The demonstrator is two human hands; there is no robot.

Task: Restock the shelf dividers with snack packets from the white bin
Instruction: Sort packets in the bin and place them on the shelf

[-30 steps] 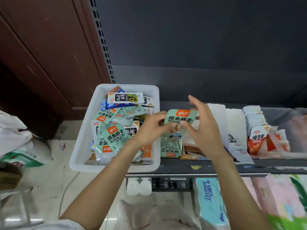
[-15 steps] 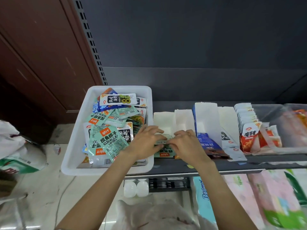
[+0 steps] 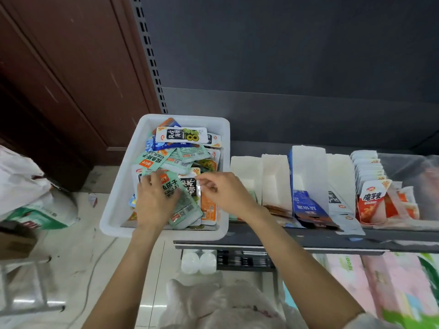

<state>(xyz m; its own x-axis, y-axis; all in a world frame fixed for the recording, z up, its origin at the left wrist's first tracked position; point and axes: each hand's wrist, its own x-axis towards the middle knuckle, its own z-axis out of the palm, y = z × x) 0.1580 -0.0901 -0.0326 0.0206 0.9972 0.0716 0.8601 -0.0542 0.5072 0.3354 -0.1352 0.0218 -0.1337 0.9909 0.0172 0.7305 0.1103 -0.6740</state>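
Your left hand lay palm down on a pale green snack packet at the top of the heap in the white bin, fingers spread and nearly straight, pressing on the packet; whether any finger had curled under its edge could not be told. Your right hand hovered over the right side of the bin, fingers loosely bent and holding nothing, the index finger stretched toward a black-and-white packet just beside the green one. An orange packet lay at the right wall of the bin under your right wrist. At the far end of the bin a long white packet with a black label lay across the heap, with more green packets between it and your hands.

The bin sat at the left end of the dark shelf, its near left part overhanging the floor. To its right stood the white dividers in a row, and a blue-and-white carton leaned among them. Farther right a row of red-and-white packets stood upright, one behind another, beside a clear plastic tray.

Below the shelf, on the right, lay pink wrapped packs. On the floor to the left were a white bag and a green-and-white sack.
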